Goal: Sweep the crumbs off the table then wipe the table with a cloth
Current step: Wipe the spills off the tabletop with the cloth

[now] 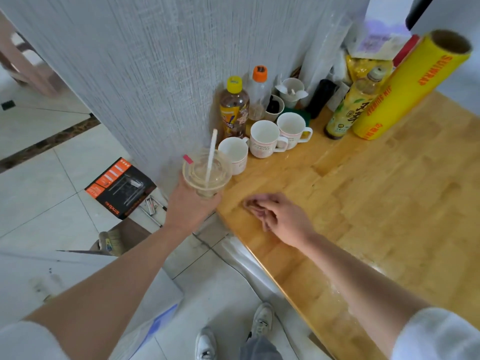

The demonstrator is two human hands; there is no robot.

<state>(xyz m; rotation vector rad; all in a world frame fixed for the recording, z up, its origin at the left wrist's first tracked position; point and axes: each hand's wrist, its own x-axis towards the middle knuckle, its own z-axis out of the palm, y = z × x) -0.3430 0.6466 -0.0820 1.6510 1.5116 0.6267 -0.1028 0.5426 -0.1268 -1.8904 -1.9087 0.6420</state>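
My left hand (191, 203) grips a clear plastic cup (206, 176) from below and behind, fingers curled round its lower wall, holding it just off the near-left corner of the wooden table (389, 203), beside the grey textured wall (130, 74). The cup has a domed lid with a white straw (211, 157) standing up through it and a small pink tab (187, 159) on its rim.

My right hand (275, 216) lies low over the table top near that same corner, fingers loosely bent and pointing toward the cup, holding nothing; they are blurred, so I cannot tell whether the fingertips touch the wood. I cannot make out crumbs under them, though pale specks show on the wood near my right forearm. No cloth is in view.

At the back of the table, against the wall, stand 3 white mugs (265, 139) in a row, the nearest one just beside the cup. Behind them are a yellow-capped drink bottle (233, 113), an orange-capped clear bottle (258, 92), and 2 paper cups (291, 92). Further right, a green tea bottle (348, 113) leans next to a big yellow roll of cling wrap (405, 89).

On the tiled floor (65, 178) lies a black and orange box (119, 188). My 2 pale sneakers (262, 320) show at the bottom.
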